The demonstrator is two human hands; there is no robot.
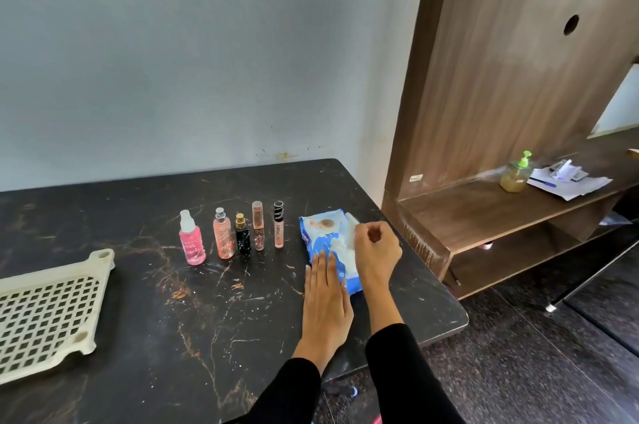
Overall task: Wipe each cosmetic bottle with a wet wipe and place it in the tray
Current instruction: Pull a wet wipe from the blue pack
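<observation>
Blue wipe pack right of centre, my left hand flat on it, fingers straight, my right hand pinching a white wipe, bottles standing just left

Soft, even daylight is filling the room; the desk is showing faint glare, edges are bending, detail is smearing.

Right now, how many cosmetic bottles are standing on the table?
5, all upright in one row left of the wipes pack: pink spray bottle, peach spray bottle, black bottle, clear tube, lip gloss. None seems hidden.
</observation>
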